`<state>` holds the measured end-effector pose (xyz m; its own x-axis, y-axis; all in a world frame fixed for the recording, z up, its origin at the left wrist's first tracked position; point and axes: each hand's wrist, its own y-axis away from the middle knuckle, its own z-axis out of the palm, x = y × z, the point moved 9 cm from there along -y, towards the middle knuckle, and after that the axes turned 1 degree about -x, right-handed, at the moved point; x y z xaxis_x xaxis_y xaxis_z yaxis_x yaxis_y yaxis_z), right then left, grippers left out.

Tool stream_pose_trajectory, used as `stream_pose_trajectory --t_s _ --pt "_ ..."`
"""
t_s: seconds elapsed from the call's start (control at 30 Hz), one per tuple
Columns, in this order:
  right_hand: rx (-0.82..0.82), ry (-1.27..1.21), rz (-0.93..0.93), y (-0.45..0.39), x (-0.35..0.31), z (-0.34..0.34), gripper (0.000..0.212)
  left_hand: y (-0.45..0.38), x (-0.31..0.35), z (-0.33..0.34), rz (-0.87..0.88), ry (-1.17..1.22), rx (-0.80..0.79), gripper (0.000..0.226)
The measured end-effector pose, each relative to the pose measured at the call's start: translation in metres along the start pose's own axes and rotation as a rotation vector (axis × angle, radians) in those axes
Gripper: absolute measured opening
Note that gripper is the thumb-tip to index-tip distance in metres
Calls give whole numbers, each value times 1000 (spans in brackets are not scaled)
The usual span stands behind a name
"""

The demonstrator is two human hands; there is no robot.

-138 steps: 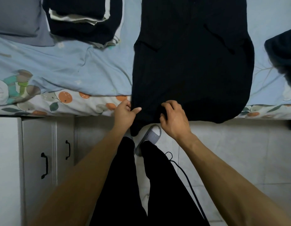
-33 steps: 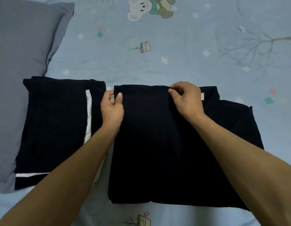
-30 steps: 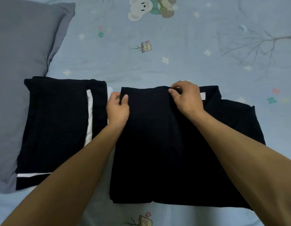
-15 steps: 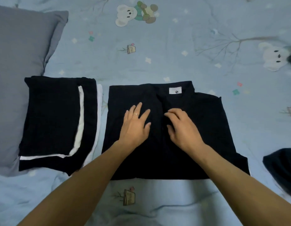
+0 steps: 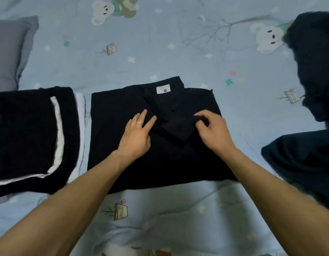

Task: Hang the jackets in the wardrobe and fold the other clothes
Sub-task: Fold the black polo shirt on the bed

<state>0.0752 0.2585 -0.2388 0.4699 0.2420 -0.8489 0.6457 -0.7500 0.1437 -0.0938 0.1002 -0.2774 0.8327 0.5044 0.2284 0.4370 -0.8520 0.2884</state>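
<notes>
Far out past my left hand (image 5: 137,134), a grey pillow (image 5: 8,50) lies at the bed's edge, and just beside it sits a folded stack (image 5: 32,137) of black clothes with white edges showing; I judge that part finished. Nearer, my left hand lies flat on the black shirt (image 5: 123,163), fingers straight and spread, pressing it to the blue sheet (image 5: 160,52) and gripping nothing. A ring sits on one finger.

Between my hands the shirt lies folded into a rough rectangle, a loose flap still askew at the middle. Just beyond my fingertips is a small white neck label (image 5: 163,89) with a dark round mark; I cannot read any writing on it.

My right hand (image 5: 213,132) has its fingers curled, pinching that flap's edge. I reckon this shirt needs only tidying.

Well out beyond my right hand a dark heap (image 5: 311,71) lies unfolded, so more folding remains. No wardrobe is in sight; whether any jackets have been hung I cannot tell.
</notes>
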Motion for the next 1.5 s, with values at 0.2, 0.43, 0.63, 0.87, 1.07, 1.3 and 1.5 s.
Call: stream_pose_trajectory --t_s 0.2,0.43,0.63,0.87,1.07,1.3,1.5 --pt "89 -150 595 -47 83 -39 6 -49 21 -17 -113 116 110 61" --pt "13 -192 495 -98 77 -38 40 -80 45 -23 -34 207 132 64" --pt "212 -293 180 -130 39 -60 28 -99 69 -29 36 194 206 46" --pt "109 -363 321 -131 81 -59 17 -127 74 -43 12 222 250 61" --pt "181 -600 249 -131 82 -70 17 -165 91 -55 92 398 39 56" --pt "231 -469 329 -134 83 -72 20 -186 82 -64 13 193 111 24" --pt "-18 -444 596 -87 105 -57 24 -127 119 -32 133 5 252 50"
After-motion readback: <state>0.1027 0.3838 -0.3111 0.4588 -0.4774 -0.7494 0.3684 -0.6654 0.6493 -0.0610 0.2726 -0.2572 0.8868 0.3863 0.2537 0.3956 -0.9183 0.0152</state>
